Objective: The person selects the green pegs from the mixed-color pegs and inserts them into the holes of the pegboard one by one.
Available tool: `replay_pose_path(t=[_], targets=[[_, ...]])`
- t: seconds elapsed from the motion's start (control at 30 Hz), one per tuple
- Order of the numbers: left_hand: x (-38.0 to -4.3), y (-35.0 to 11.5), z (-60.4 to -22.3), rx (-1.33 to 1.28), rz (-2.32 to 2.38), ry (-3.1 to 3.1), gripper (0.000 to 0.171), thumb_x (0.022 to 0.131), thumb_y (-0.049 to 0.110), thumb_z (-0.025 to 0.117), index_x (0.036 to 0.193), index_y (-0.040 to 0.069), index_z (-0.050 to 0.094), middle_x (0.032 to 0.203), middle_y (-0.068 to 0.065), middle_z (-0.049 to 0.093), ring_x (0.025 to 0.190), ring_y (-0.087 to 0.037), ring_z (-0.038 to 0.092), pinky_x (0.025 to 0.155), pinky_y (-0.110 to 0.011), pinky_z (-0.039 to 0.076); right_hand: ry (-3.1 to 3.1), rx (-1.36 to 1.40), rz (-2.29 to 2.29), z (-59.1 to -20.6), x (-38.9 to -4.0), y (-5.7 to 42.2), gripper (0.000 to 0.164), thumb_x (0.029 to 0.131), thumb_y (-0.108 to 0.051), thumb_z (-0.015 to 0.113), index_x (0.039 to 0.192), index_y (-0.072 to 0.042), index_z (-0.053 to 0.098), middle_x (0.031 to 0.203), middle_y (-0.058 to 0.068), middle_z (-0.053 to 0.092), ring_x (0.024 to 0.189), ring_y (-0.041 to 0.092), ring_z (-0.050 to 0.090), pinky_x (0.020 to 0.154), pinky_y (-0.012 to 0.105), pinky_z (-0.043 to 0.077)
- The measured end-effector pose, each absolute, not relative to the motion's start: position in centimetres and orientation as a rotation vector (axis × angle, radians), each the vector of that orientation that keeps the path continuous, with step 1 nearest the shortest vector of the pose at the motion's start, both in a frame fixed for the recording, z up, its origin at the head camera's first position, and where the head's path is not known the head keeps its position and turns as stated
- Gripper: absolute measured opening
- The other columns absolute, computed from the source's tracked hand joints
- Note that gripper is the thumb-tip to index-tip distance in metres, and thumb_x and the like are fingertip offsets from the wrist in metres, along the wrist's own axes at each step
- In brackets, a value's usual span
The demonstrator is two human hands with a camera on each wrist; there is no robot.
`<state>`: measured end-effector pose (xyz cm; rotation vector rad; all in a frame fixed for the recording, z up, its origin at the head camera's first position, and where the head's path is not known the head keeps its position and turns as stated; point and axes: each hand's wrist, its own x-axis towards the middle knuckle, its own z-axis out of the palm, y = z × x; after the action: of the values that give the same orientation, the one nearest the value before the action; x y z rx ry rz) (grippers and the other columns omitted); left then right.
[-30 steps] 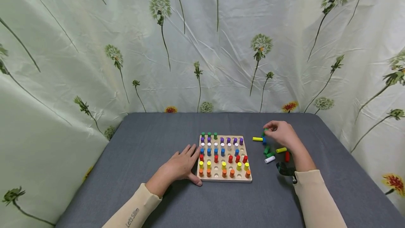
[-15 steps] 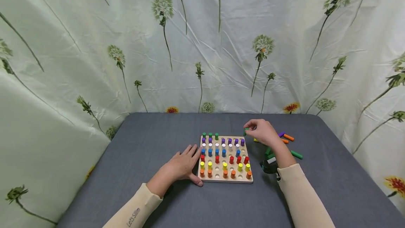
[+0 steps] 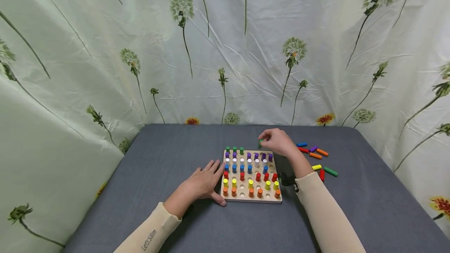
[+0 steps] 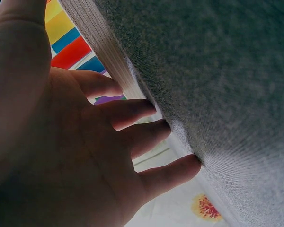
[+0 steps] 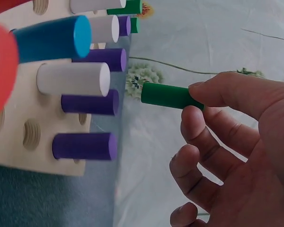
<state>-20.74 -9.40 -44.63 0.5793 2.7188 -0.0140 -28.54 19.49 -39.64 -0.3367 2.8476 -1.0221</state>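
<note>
Well, the person's right hand has a smooth green cylindrical peg pinched between thumb and finger, its other fingers loosely bent. That peg is held off the grey cloth-covered counter, near the far edge of a square pale-wood pegboard, towards the board's back right corner and apart from any hole. The left hand lies open along the board's left edge, fingers spread, with its thumb by the front left corner.

Upright pegs fill most of the board in rows of single colours: orange nearest the person, then yellow, red, blue, white, purple and, at the back left, three green ones (bare holes show here and there).

Over towards the counter's right edge lie loose pegs on their sides: a blue peg nearest the back edge, a red peg, a purple peg and two orange pegs close by, with a yellow peg, another red and another green further forward. Behind the counter's back edge hangs a pale dandelion-print curtain.
</note>
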Motion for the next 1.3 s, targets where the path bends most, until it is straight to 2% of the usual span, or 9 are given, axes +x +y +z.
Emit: replay_pose_path(t=[0.3, 0.6, 0.9, 1.17, 1.3], targets=[[-20.9, -9.5, -44.7, 0.581, -0.019, 2.721, 0.13, 0.075, 0.079, 0.079, 0.172, 0.017, 0.018, 0.179, -0.011, 0.022, 0.166, -0.032, 0.022, 0.126, -0.061, 0.034, 2.784, -0.381, -0.968, -40.4, -29.6, 18.1, 0.027, 0.101, -0.016, 0.067, 0.123, -0.003, 0.075, 0.107, 0.012, 0.073, 0.085, 0.021, 0.063, 0.072, 0.033, 0.05], [-20.7, -9.6, -44.6, 0.59, -0.013, 2.724, 0.13, 0.075, 0.079, 0.079, 0.172, 0.017, 0.018, 0.179, -0.011, 0.021, 0.166, -0.032, 0.022, 0.126, -0.061, 0.034, 2.766, -0.427, -0.857, -40.7, -30.0, 16.6, 0.021, 0.101, -0.013, 0.067, 0.118, -0.007, 0.078, 0.108, 0.01, 0.076, 0.084, 0.019, 0.064, 0.075, 0.033, 0.051], [-20.7, -9.5, -44.4, 0.577, -0.019, 2.713, 0.13, 0.075, 0.079, 0.079, 0.172, 0.018, 0.018, 0.179, -0.01, 0.021, 0.166, -0.032, 0.02, 0.127, -0.061, 0.033, 2.755, -0.402, -0.808, -41.1, -30.1, 15.7, 0.02, 0.103, -0.013, 0.065, 0.118, -0.009, 0.077, 0.113, 0.01, 0.077, 0.073, 0.017, 0.059, 0.067, 0.031, 0.045], [-20.8, -9.4, -44.2, 0.576, -0.037, 2.71, 0.13, 0.075, 0.079, 0.078, 0.172, 0.018, 0.017, 0.179, -0.01, 0.02, 0.167, -0.031, 0.021, 0.127, -0.061, 0.033, 2.782, -0.389, -0.755, -41.4, -30.2, 15.5, 0.018, 0.103, -0.013, 0.065, 0.114, -0.012, 0.079, 0.111, 0.008, 0.077, 0.076, 0.018, 0.063, 0.068, 0.033, 0.047], [-20.8, -9.5, -44.2, 0.581, -0.03, 2.712, 0.13, 0.075, 0.079, 0.079, 0.172, 0.017, 0.017, 0.179, -0.01, 0.021, 0.166, -0.032, 0.021, 0.127, -0.061, 0.033, 2.779, -0.395, -0.722, -41.4, -30.1, 15.5, 0.018, 0.102, -0.013, 0.067, 0.116, -0.012, 0.079, 0.114, 0.009, 0.077, 0.086, 0.019, 0.068, 0.074, 0.035, 0.052]])
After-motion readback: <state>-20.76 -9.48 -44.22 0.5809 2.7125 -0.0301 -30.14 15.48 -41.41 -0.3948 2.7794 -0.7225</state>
